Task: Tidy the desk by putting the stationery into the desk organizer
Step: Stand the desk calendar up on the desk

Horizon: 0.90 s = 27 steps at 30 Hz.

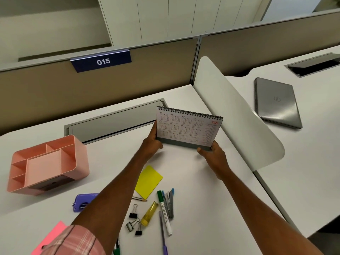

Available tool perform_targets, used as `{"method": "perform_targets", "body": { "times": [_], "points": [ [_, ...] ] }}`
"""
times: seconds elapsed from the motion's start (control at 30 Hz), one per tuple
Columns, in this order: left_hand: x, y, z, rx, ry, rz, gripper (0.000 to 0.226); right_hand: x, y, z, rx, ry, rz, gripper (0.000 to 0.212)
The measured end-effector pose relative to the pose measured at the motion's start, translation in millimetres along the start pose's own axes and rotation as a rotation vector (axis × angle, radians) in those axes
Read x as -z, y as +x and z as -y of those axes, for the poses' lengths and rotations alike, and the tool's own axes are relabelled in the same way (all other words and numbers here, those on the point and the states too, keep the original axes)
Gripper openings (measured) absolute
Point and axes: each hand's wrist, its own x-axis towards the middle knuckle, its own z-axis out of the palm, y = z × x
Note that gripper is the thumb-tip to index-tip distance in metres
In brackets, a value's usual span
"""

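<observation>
Head view: left hand [152, 144] and right hand [213, 155] each grip a lower corner of the one desk calendar [189, 127], held upright. Judged step: positioning calendar; loose stationery not yet sorted. One pink organizer [46, 162] sits well left of grip. Below grip: three binder clips [133, 215], one stapler [170, 205], one yellow pad [148, 182]. Next: release, pick small items.

Body configuration: 2 arms in view, each terminating in an ungloved hand, the left hand [151, 144] and the right hand [214, 157]. The left arm wore 1 sleeve [73, 240] of pink fabric with a white plaid check, hemmed near the elbow. The left forearm [110, 190] and right forearm [257, 205] were uncovered.
</observation>
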Motion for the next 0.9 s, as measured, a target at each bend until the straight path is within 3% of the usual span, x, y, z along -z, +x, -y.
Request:
{"method": "perform_targets", "body": {
  "times": [0.6,0.9],
  "points": [
    [0.7,1.0,-3.1,0.069,0.106,0.019,0.118,-5.1,1.2,7.7,-0.066,0.004,-0.007,0.059],
    [0.5,5.9,0.3,0.026,-0.075,-0.021,0.113,-2.7,4.3,5.7,-0.097,-0.048,-0.030,0.060]
  ]
}}
